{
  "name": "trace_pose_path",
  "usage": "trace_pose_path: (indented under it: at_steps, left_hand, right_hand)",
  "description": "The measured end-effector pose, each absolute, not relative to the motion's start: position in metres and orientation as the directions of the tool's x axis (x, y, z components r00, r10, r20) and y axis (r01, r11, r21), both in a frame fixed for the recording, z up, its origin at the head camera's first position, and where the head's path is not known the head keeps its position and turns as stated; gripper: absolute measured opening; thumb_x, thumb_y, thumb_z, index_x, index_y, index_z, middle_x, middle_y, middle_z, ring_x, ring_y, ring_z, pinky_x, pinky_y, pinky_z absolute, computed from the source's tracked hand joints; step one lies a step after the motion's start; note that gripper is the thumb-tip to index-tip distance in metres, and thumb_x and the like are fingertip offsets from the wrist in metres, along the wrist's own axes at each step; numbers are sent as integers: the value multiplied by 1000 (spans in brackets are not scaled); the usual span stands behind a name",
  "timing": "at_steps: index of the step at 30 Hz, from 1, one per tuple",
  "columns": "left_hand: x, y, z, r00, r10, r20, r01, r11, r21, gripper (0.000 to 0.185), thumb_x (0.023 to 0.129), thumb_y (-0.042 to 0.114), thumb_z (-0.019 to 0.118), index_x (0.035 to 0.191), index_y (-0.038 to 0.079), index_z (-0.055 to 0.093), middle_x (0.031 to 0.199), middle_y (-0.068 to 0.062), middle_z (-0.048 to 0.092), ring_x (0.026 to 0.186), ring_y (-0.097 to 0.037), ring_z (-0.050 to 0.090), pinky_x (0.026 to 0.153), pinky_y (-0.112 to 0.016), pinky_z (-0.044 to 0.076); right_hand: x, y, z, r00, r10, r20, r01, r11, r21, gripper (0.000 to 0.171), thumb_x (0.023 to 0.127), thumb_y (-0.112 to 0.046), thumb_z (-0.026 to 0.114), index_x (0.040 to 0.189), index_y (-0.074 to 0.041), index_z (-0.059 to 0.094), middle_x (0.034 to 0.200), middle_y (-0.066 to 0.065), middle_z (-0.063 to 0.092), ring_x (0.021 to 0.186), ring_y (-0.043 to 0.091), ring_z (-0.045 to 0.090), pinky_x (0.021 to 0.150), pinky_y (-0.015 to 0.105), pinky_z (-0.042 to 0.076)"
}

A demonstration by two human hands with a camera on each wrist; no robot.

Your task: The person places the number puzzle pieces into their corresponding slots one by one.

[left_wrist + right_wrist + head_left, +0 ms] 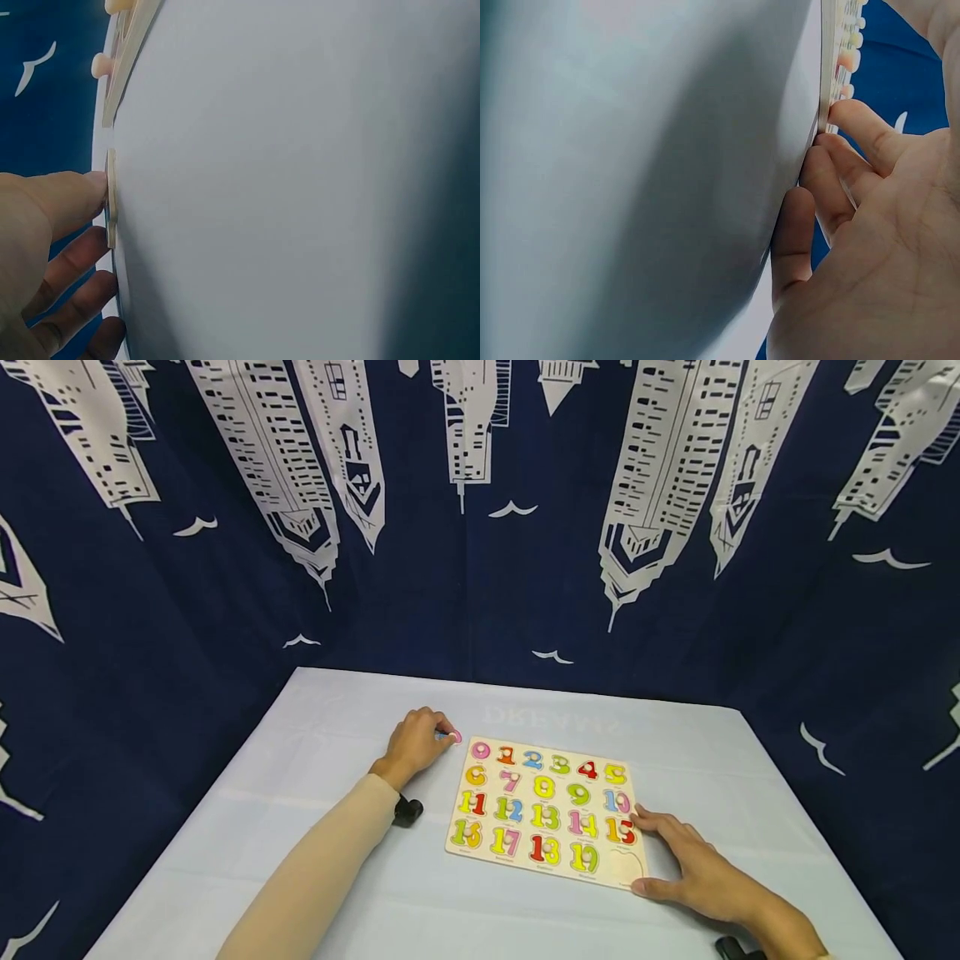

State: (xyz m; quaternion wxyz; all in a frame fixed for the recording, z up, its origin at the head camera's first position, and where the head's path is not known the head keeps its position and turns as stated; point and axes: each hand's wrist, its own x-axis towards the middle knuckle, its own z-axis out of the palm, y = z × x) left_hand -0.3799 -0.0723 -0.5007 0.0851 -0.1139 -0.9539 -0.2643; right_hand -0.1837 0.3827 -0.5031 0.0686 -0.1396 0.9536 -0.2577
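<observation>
My left hand (417, 742) pinches a pink-and-blue number puzzle piece (457, 737) just off the board's far left corner. In the left wrist view this puzzle piece (112, 199) appears edge-on, a thin wooden slab at the thumb tip, close over the white surface. The wooden number puzzle board (551, 754) lies flat, with coloured, knobbed numbers in rows and a bare recess (627, 863) at its near right corner. Fingers and thumb of my right hand (701, 870) are spread along the board's right edge; the right wrist view shows fingertips at the board's side (826, 67).
A white cloth (360, 893) covers the table. Behind it hangs a dark blue cloth (465, 602) printed with white buildings and birds. Black wrist cameras show at the left wrist (408, 811) and right wrist (735, 948).
</observation>
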Motion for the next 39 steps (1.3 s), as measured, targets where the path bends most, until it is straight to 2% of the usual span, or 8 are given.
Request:
trace_pose_path:
  at_steps: [5,14,22,31,39]
  left_hand:
    - [-378,-71,-499,-960,173,218,261,832,489,11,105,25,89,112,15,89,115,-7,79,114,-28,75,104,-49,63]
    - [-363,-74,-484,-949,149,278,277,814,510,12,105,23,89,112,13,88,112,-8,78,97,-24,69,91,-46,61]
    - [-343,-70,-476,-929,178,325,334,780,529,13,104,24,90,114,16,87,115,-5,80,111,-27,76,96,-47,65]
    - [-307,-46,-465,-880,322,350,469,712,523,13,105,23,89,116,16,86,120,-2,81,111,-24,75,97,-42,64]
    - [-274,-3,-468,-806,490,331,590,625,511,12,108,27,86,118,20,86,124,3,80,111,-19,75,97,-35,63]
  right_hand:
    - [-180,384,-501,-956,-285,-70,-213,837,-503,98,87,-57,100,166,-18,57,184,18,47,161,53,48,122,83,44]
    - [-184,382,-501,-950,-310,-36,-248,821,-514,93,87,-58,100,162,-20,60,183,18,49,159,51,50,124,83,42]
    - [-186,382,-504,-951,-298,-82,-211,820,-533,93,88,-56,100,163,-19,59,185,20,46,162,55,46,126,86,38]
    - [-187,380,-503,-952,-289,-106,-187,816,-547,94,87,-54,101,163,-17,59,185,21,45,162,55,45,128,85,38]
    - [-183,382,-498,-951,-291,-102,-192,817,-543,94,88,-53,101,164,-17,58,186,20,44,164,55,43,128,85,38]
